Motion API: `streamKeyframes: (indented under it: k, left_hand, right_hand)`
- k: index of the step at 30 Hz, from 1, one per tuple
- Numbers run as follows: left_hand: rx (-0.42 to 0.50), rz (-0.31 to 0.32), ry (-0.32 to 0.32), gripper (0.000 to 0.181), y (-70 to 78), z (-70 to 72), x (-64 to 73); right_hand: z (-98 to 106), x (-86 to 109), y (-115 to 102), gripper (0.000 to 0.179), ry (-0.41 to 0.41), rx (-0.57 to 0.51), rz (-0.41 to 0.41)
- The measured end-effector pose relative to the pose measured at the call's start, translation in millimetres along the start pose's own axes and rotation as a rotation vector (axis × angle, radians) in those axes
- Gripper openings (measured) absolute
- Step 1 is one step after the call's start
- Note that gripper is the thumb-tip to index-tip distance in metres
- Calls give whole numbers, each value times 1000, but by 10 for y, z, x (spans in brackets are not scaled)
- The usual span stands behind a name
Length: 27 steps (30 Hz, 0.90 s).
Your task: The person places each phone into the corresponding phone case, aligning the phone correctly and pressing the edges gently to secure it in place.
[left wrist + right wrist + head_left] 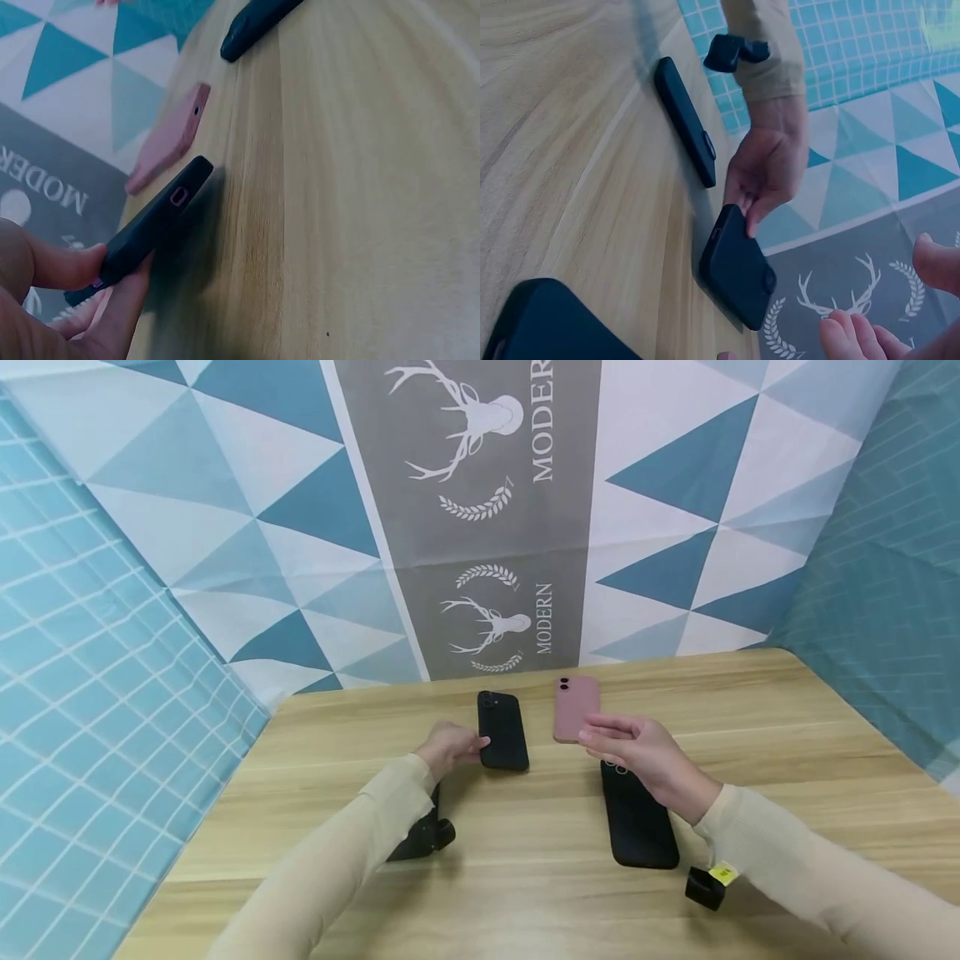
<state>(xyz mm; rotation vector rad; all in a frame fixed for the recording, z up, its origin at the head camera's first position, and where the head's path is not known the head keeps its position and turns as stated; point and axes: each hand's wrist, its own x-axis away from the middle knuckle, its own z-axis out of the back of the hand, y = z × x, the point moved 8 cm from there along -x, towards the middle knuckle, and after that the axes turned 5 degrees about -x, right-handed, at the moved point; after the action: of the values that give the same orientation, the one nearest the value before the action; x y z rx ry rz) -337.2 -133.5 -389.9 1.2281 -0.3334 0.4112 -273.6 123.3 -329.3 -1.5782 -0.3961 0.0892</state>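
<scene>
My left hand (pixel 450 745) pinches a black phone (pixel 504 731) by its left edge, thumb on the back and fingers beneath. In the left wrist view that phone (pixel 161 217) is tilted, casting a shadow on the wood. My right hand (pixel 645 756) hangs with loosely extended fingers and nothing in them, its fingertips overlapping the lower corner of a pink phone (pixel 576 700) in the head view. Below this hand lies a second black phone (pixel 637 827), its camera end partly hidden. A third black phone (pixel 686 124) lies beside the left forearm, which mostly covers it in the head view.
A wooden table (pixel 540 893) carries the phones. Patterned cloth (pixel 495 552) rises behind its back edge, with blue tiled cloth (pixel 82 693) along the left side. Black wrist mounts (pixel 705 889) sit under both sleeves.
</scene>
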Motion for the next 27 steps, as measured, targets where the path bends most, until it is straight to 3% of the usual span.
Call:
streamKeyframes:
  k: [3,6,9,12,14,16,18,21,24,27]
  left_hand:
    - [8,18,-4,30,-55,3,-81]
    - [-57,-9,-5,29,-49,27,-103]
    - [-254,-90,13,25,31,85,-37]
    - [-476,-180,43,24,128,131,89]
    - [-581,-248,35,25,175,130,167]
    - [-645,-293,17,27,200,124,258]
    - [-700,-353,8,29,230,134,384]
    - [-780,-469,60,33,304,157,666]
    - [-743,-657,185,38,461,168,1019]
    - [-671,-905,325,46,644,152,1414]
  right_hand:
    - [45,27,25,67,3,-25,-4]
    - [91,52,30,68,8,-43,0]
    - [117,74,46,68,5,-47,-4]
    - [122,95,94,67,-15,17,-16]
    - [134,112,120,65,-34,119,-20]
    - [163,134,120,65,-37,287,-13]
    - [199,152,77,64,-30,464,18]
    - [234,190,-39,63,15,715,108]
    - [200,245,-174,63,84,869,203]
    - [78,311,-299,63,187,975,294]
